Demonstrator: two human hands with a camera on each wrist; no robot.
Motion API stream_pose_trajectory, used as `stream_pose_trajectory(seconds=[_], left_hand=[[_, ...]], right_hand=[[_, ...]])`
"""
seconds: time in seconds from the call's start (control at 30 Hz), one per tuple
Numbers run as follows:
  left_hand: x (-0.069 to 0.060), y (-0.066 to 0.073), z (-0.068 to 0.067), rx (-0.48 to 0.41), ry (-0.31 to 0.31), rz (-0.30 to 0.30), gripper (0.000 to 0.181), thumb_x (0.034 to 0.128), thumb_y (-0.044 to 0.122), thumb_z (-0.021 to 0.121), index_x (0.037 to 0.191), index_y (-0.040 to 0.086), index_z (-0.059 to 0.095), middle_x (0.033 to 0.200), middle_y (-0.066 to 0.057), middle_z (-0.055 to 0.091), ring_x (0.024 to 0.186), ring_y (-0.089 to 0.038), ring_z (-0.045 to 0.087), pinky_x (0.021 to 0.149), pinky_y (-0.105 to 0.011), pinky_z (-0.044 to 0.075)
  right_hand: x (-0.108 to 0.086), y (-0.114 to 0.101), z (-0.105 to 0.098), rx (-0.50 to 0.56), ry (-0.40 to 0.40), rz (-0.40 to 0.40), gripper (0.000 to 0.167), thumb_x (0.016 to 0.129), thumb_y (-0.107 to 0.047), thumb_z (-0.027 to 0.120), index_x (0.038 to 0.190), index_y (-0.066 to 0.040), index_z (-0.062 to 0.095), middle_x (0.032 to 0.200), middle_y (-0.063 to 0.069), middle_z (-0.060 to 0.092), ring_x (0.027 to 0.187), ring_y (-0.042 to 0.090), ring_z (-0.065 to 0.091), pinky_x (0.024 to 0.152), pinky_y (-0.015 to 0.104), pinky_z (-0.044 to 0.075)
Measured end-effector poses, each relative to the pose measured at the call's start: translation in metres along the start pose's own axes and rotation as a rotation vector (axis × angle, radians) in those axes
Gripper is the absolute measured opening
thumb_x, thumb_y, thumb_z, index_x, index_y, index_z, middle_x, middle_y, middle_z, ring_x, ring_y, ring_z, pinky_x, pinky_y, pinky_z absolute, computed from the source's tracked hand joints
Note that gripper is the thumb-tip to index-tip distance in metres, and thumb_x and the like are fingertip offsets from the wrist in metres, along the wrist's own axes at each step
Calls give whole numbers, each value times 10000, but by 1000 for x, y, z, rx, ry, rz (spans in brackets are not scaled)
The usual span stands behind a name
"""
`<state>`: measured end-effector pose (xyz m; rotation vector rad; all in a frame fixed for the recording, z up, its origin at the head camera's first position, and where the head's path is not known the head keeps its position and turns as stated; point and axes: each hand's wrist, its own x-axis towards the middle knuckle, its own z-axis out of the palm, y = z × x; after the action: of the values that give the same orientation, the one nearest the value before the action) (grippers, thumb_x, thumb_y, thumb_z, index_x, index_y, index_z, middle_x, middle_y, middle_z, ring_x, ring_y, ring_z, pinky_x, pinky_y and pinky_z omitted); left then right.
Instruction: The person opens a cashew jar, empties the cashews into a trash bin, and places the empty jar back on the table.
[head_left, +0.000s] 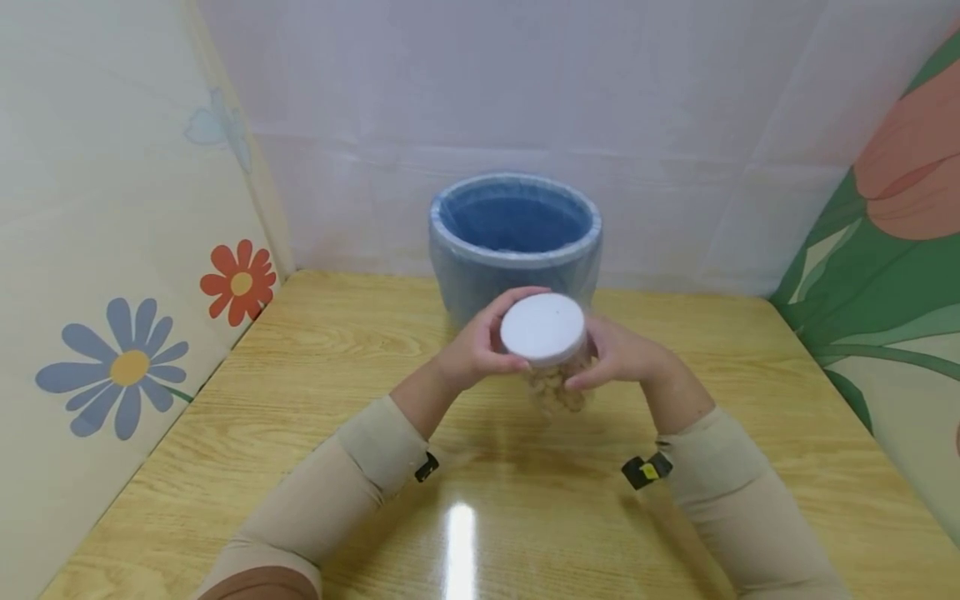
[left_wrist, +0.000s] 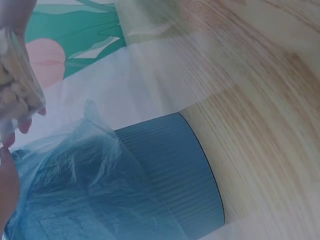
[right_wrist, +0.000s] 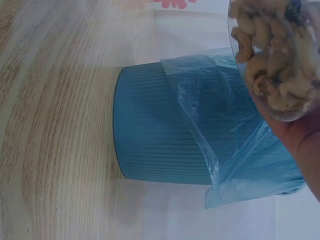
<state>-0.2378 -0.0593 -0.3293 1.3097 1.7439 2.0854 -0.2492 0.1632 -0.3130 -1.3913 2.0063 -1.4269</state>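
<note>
A clear jar of cashews point(head_left: 557, 387) with a white lid point(head_left: 543, 327) is held up above the table, in front of a bin. My left hand point(head_left: 474, 346) grips it from the left at the lid, thumb in front. On the other side my right hand point(head_left: 628, 350) holds the jar's body, its thumb across the front. Cashews show through the jar's wall point(right_wrist: 275, 60) in the right wrist view, with part of the right hand point(right_wrist: 306, 145) beneath. At the left wrist view's edge the jar point(left_wrist: 17, 82) is only partly visible. Most fingers are hidden behind the jar.
A blue ribbed bin point(head_left: 517, 275), lined with a thin translucent bag point(left_wrist: 95, 175), stands at the back of the wood-grain table point(head_left: 352, 333). Behind it hangs a pale wall covering point(head_left: 525, 83). Flower-patterned panels point(head_left: 112, 225) flank the table.
</note>
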Motion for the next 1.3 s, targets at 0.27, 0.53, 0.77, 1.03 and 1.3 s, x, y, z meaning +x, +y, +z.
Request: stream_pose_trajectory(seconds=[0.27,0.53,0.77,1.03,1.3], left_hand=[[2,0,1,68,111,3,978,618,355,820,1376,11,308,1301,-179,420,1152,-260,450,1002,-415,371],[1,1,5,184,223,-10,829,643,83,761,1370,77,363,1291,-130,461,1134,-239,485,989,-385,391],[0,2,11,255,302,-27,822,643,-19,756,1363,100,377,1292,-98,477,1130,-213,489,979,-375,394],[1,3,19,285,358,-17,859,633,-2,790,1367,123,361,1287,-73,482,1162,-187,476,1016,-353,364],[-1,-3,11,158,308,40,966,654,275,821,1418,63,269,1333,-182,416,1175,-247,449,1034,-371,340]], right_hand=[[3,1,3,-119,151,64,926,632,-39,796,1380,-16,251,1294,153,419,1179,280,416,1005,459,356],[3,6,11,-154,287,77,931,615,-14,807,1382,-30,279,1321,144,415,1204,281,398,1010,465,346],[3,11,17,-228,397,84,947,574,-32,843,1364,-33,321,1312,154,445,1199,293,416,1024,476,322],[3,9,23,-333,488,68,954,583,-140,857,1370,-63,323,1299,142,472,1175,281,445,996,489,352],[5,8,22,-367,494,58,965,568,-131,866,1369,-57,331,1309,135,464,1187,279,438,1002,474,356]])
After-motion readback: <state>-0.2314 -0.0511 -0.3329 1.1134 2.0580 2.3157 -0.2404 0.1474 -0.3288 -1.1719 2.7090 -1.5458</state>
